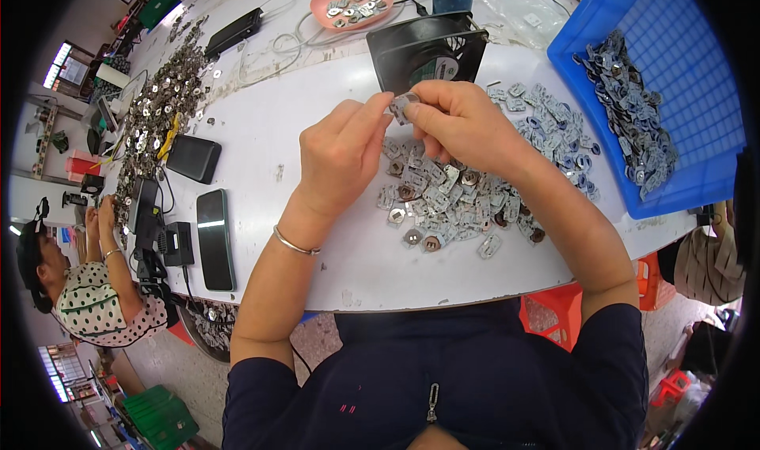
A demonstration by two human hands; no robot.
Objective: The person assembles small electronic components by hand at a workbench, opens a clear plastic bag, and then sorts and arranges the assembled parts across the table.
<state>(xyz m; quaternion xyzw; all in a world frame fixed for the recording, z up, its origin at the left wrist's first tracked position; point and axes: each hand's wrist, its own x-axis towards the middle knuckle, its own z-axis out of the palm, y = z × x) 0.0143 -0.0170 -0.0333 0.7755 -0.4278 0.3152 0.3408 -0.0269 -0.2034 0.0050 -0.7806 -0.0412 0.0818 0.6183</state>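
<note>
Above the table, my right hand (467, 125) pinches a small grey metal part (403, 108) with a rounded edge between thumb and fingers. Right beside it is my left hand (340, 151), its thumb and forefinger pressed together at the part's left edge. Whether those fingertips grip the part or something tiny is too small to tell. Below both hands lies a loose pile of similar small grey metal parts (443, 201), some with round brown or silver discs. The pile spreads right, under my right forearm.
A black fan (427, 54) stands just beyond my hands. At right, a blue crate (633, 201) holds more parts. A pink dish (318, 8) of parts sits at the back. A phone (215, 240), black box (194, 159) and scattered discs (162, 94) lie left, near a co-worker (103, 300).
</note>
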